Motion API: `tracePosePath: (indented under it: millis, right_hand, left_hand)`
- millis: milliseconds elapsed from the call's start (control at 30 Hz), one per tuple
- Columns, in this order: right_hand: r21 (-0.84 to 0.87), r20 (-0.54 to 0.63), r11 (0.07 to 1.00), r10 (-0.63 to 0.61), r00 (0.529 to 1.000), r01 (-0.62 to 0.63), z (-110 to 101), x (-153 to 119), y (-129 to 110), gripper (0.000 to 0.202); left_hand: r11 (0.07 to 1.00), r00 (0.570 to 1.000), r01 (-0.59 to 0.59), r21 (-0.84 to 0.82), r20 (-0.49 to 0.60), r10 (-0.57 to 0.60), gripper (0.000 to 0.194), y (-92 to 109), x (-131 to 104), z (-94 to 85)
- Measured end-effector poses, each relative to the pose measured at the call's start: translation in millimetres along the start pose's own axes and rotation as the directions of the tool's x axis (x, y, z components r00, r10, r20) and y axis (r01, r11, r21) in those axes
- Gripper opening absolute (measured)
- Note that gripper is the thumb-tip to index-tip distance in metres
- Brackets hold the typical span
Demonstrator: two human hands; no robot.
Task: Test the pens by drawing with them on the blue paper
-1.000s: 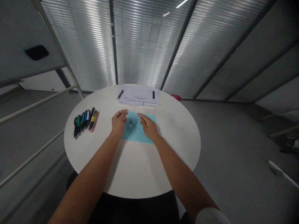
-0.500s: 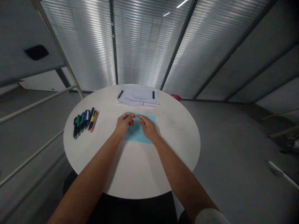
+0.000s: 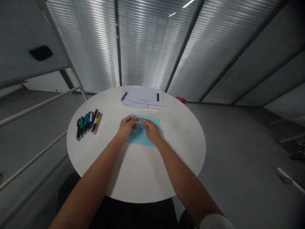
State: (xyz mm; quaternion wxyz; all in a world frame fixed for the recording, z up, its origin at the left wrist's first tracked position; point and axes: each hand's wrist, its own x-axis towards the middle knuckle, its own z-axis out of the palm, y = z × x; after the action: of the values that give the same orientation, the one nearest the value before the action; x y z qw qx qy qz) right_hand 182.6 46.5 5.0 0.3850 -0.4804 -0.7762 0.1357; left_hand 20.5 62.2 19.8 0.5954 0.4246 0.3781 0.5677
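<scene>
Both my hands meet above a light blue sheet (image 3: 140, 140) lying on the round white table (image 3: 143, 171). My left hand (image 3: 128, 125) is closed in a pinch, its fingertips at the upper middle of the sheet. Close against it, my right hand (image 3: 150, 129) pinches too, with thumb and forefinger together. Something small and dark shows between the fingertips, too tiny to name. A few dark specks lie on the sheet below my hands.
A row of several pens (image 3: 86, 124) lies at the table's left. Toward the back is a stack of printed papers (image 3: 143, 98) with a black pen (image 3: 124, 96) on top. White metal rails (image 3: 40, 105) stand left of the table; a corrugated translucent wall (image 3: 143, 47) rises behind it.
The whole view has shifted slightly, so the table appears a little further right. My hands keep nearly the same pinched pose over the blue sheet.
</scene>
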Motion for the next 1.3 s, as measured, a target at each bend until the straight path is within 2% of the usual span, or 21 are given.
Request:
tracePosePath:
  millis: [167,433,833,1100,1300]
  right_hand:
    - [-0.031,0.012,0.999,0.014,1.000,-0.013,1.1,0.9,0.8,0.036]
    - [-0.048,0.014,0.999,0.007,1.000,-0.006,1.7,0.0,1.2,0.035]
    - [-0.008,-0.009,0.999,0.038,0.999,-0.038,1.2,2.2,-3.0,0.030]
    - [-0.037,-0.010,0.999,0.012,1.000,-0.013,3.5,3.9,1.0,0.024]
    - [-0.004,-0.058,1.000,0.017,0.998,-0.017,4.8,3.6,1.5,0.023]
  left_hand:
    - [0.984,0.998,-0.054,0.167,-0.009,0.056,0.023,0.0,-0.3,0.5]
    - [0.941,0.993,-0.112,0.321,0.013,0.114,0.025,-1.6,0.2,0.0]
    - [0.916,0.987,-0.159,0.369,0.030,0.159,0.025,-3.5,0.4,-2.1]
    - [0.931,0.992,-0.118,0.346,0.010,0.122,0.025,-0.4,-1.4,0.9]
    - [0.913,0.992,-0.126,0.388,0.021,0.128,0.022,-1.7,-0.3,0.6]
